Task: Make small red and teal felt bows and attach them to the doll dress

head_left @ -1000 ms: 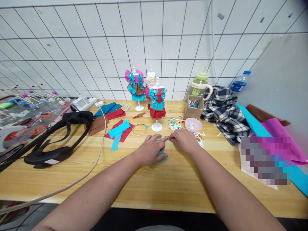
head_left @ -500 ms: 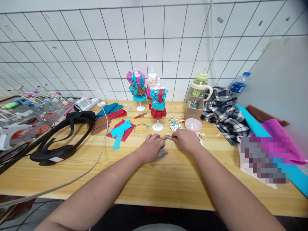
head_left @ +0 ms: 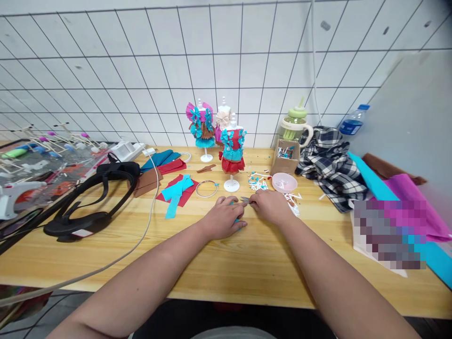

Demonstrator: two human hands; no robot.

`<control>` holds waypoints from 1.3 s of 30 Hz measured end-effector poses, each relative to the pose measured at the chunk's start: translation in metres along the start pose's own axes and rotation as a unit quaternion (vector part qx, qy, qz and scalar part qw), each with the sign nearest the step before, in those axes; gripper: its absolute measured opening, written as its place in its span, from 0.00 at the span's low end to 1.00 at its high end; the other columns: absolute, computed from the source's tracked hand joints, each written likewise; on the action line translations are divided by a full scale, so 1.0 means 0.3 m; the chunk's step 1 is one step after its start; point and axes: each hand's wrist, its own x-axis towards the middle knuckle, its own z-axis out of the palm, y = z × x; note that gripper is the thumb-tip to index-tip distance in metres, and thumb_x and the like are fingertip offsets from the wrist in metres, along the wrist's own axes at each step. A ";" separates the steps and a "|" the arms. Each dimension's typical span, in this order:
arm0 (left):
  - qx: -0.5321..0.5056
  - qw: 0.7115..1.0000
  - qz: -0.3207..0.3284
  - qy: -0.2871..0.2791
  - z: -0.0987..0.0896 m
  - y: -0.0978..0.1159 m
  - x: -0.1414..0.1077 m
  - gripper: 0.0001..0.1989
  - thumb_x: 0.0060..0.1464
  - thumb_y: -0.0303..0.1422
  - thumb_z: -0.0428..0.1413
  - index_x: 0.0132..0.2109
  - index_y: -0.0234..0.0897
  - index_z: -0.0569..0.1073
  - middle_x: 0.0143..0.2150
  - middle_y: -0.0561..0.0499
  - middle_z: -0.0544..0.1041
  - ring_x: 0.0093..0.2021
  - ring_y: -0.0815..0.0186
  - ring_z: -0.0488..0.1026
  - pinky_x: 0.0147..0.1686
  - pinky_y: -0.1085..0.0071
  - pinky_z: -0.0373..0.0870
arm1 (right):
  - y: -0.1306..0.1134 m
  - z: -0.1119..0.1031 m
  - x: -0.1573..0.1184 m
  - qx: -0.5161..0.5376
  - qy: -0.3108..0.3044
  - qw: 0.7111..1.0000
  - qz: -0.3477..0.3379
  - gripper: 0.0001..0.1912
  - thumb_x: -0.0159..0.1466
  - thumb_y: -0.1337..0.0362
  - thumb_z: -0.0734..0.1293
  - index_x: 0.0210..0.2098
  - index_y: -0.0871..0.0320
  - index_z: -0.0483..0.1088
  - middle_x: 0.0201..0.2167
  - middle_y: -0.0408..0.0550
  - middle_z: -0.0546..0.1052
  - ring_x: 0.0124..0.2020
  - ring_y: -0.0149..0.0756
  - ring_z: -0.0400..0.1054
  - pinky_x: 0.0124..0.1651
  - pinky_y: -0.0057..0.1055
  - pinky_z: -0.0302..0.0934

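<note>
My left hand (head_left: 225, 219) is closed over a small piece of blue crepe paper (head_left: 240, 227) low above the table. Only slivers of the paper show around the fingers. My right hand (head_left: 269, 205) grips small metal scissors (head_left: 244, 200), whose blades point left at my left fingertips and the paper. The handles are hidden in my fist. Just behind my hands stands a white mini dress form (head_left: 231, 186) in a red and blue paper dress (head_left: 233, 150). Beside my right hand are a pink bowl (head_left: 284, 182) and scattered white bits (head_left: 259, 185).
Left of my hands lie a metal ring (head_left: 206, 189), blue strips (head_left: 173, 211) and red paper (head_left: 186, 198). A black headset (head_left: 76, 228) and a white cable (head_left: 137, 245) take up the left. At right are a cardboard box (head_left: 282, 165), a checked cloth (head_left: 328, 160) and coloured sheets (head_left: 406, 197).
My right hand has shifted slightly left, and the scissor blades now look further apart, near my left fingertips. Less of the blue paper shows under my left hand, which has barely moved.
</note>
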 end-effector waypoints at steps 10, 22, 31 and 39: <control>-0.015 1.000 -0.020 -0.009 0.003 0.014 0.006 0.10 0.58 0.42 0.51 0.39 0.39 0.69 0.60 0.50 0.68 0.54 0.54 0.61 0.51 0.56 0.57 | 0.025 -0.019 -0.007 0.026 0.015 0.998 0.058 0.14 0.66 0.59 0.58 0.43 0.52 0.74 0.42 0.49 0.76 0.41 0.39 0.70 0.34 0.29 0.55; -0.033 0.996 -0.083 0.023 -0.072 -0.152 -0.051 0.12 0.54 0.40 0.56 0.45 0.46 0.75 0.47 0.50 0.74 0.51 0.56 0.65 0.51 0.57 0.57 | -0.106 -0.007 -0.030 0.218 -0.040 0.958 -0.182 0.06 0.60 0.62 0.67 0.37 0.51 0.76 0.36 0.40 0.77 0.36 0.31 0.69 0.38 0.27 0.56; 0.036 0.975 -0.181 0.125 -0.068 -0.190 -0.045 0.14 0.57 0.32 0.51 0.49 0.43 0.73 0.52 0.47 0.72 0.54 0.56 0.65 0.52 0.58 0.60 | -0.118 0.002 -0.019 0.144 0.007 0.979 -0.145 0.12 0.65 0.61 0.61 0.44 0.53 0.73 0.42 0.46 0.75 0.45 0.36 0.67 0.41 0.29 0.57; -0.097 0.981 -0.170 0.009 -0.107 -0.106 -0.038 0.07 0.51 0.35 0.56 0.35 0.41 0.78 0.31 0.53 0.78 0.32 0.66 0.72 0.30 0.72 0.64 | -0.140 0.019 -0.013 0.114 -0.010 0.987 -0.109 0.14 0.67 0.60 0.58 0.40 0.52 0.75 0.38 0.46 0.76 0.42 0.36 0.69 0.40 0.29 0.57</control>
